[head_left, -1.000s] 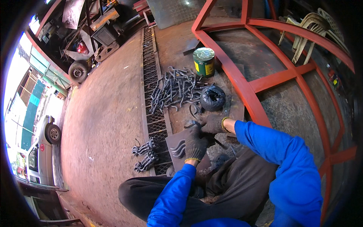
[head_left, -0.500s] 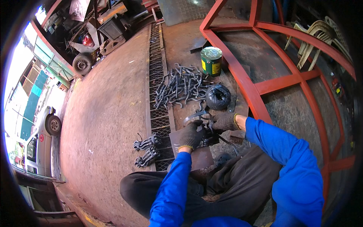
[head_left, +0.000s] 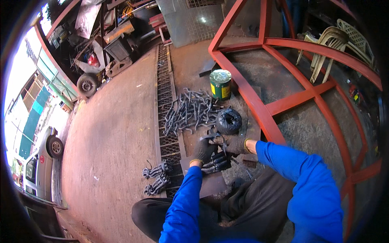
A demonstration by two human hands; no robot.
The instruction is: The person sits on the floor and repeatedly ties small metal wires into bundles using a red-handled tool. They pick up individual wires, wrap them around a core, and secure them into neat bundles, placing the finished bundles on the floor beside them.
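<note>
My left hand [head_left: 204, 150] and my right hand [head_left: 236, 145] wear dark grey knit gloves with yellowish cuffs. Between them a thin black strip [head_left: 217, 135] makes a loop; the fingers of both hands are closed on it. Just below lies a bundle of dark bent metal rods [head_left: 215, 163], partly covered by my left hand, on a flat brown metal plate [head_left: 213, 185]. Beyond my right hand sits a roll of black plastic [head_left: 229, 122]. A loose heap of similar bent rods [head_left: 189, 111] spreads past my hands.
Two tied rod bundles [head_left: 158, 184] lie left of the plate, beside a floor grating [head_left: 167, 145]. A green can [head_left: 220, 85] stands behind the roll. The red steel frame [head_left: 289, 101] fills the right, with stacked plastic chairs [head_left: 330, 44] beyond. Far left: a parked vehicle [head_left: 40, 166].
The strip's raised loop has come down and drawn in closer to my hands. More of the rod bundle shows below them. The view has tilted slightly.
</note>
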